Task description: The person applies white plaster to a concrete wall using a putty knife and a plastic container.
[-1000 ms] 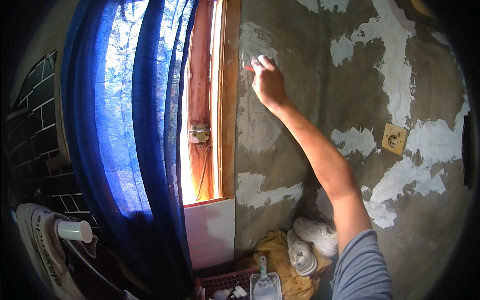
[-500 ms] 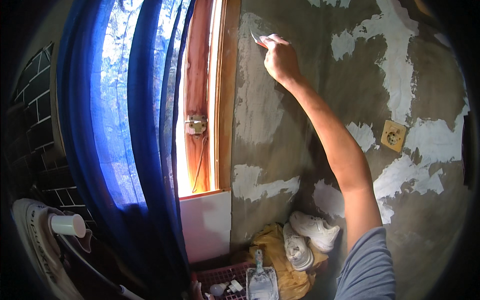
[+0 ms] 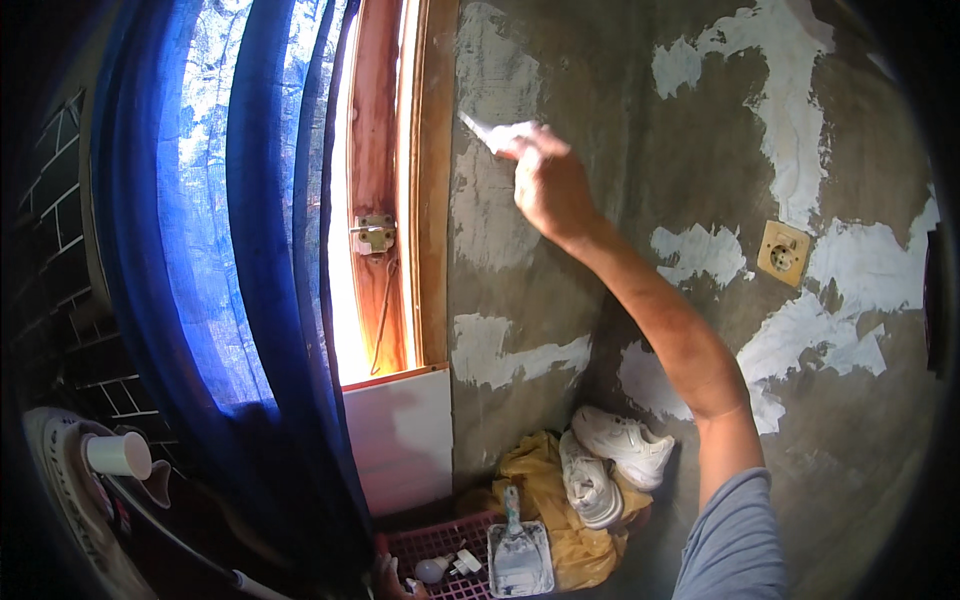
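Observation:
My right hand is raised in front of the grey wall, closed around a small putty knife. Its thin blade points up and left toward the window frame, and white putty shows on it near my fingers. Motion blurs the blade and fingertips, so I cannot tell whether the blade touches the wall. Behind it, a strip of white filler runs down the wall beside the wooden window frame. My left hand is not to be made out.
A blue curtain hangs at left. Below are a pink basket, a putty-smeared tray with a wide scraper, a light bulb, yellow cloth and white shoes. A socket sits on the right wall.
My right hand has moved down the wall with the putty knife, and the blade now tilts further left. The whole view has shifted slightly.

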### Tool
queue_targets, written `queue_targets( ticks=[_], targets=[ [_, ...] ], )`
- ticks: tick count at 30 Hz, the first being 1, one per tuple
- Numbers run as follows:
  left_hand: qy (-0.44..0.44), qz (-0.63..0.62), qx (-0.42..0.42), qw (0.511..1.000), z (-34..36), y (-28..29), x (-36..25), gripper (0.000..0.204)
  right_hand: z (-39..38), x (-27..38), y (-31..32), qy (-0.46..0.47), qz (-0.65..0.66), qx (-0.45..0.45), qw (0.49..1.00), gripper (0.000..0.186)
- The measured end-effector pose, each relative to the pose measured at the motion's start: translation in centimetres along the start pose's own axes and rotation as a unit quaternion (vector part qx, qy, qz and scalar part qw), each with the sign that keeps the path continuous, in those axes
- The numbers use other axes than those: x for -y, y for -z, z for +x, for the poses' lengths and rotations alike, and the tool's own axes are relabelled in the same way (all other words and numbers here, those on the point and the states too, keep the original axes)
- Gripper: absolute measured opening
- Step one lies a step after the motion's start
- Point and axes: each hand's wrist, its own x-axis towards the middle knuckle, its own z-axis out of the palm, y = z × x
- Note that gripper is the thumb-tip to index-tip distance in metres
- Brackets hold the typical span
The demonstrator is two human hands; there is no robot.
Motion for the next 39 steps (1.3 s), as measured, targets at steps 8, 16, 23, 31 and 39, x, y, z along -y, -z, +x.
queue_targets(
  ticks=[8, 16, 23, 31, 39],
  targets=[
    [0.017, 0.012, 0.023, 1.000, -0.6, -0.8, 0.4, 0.047, 10.0, -7.5, -0.3, -0.048, -0.052, -0.044, 0.997, 0.034],
    [0.006, 0.027, 0.043, 0.999, -0.6, -0.8, 0.7, 0.055, -1.1, 0.3, -0.9, -0.043, -0.030, 0.020, 0.998, 0.024],
    [-0.006, 0.018, 0.026, 0.999, -1.5, -1.9, 2.8, 0.050, -11.5, 8.4, 0.1, -0.066, 0.045, 0.107, 0.991, 0.028],
    [-0.020, 0.000, 0.009, 1.000, -2.3, -3.1, 3.8, 0.052, -24.9, 19.1, 7.8, -0.232, 0.177, 0.055, 0.955, 0.019],
    [-0.081, -0.028, -0.001, 0.996, -4.2, -4.0, 10.2, 0.053, -35.2, 31.0, 19.8, -0.736, 0.495, -0.112, 0.448, 0.032]
  ],
)
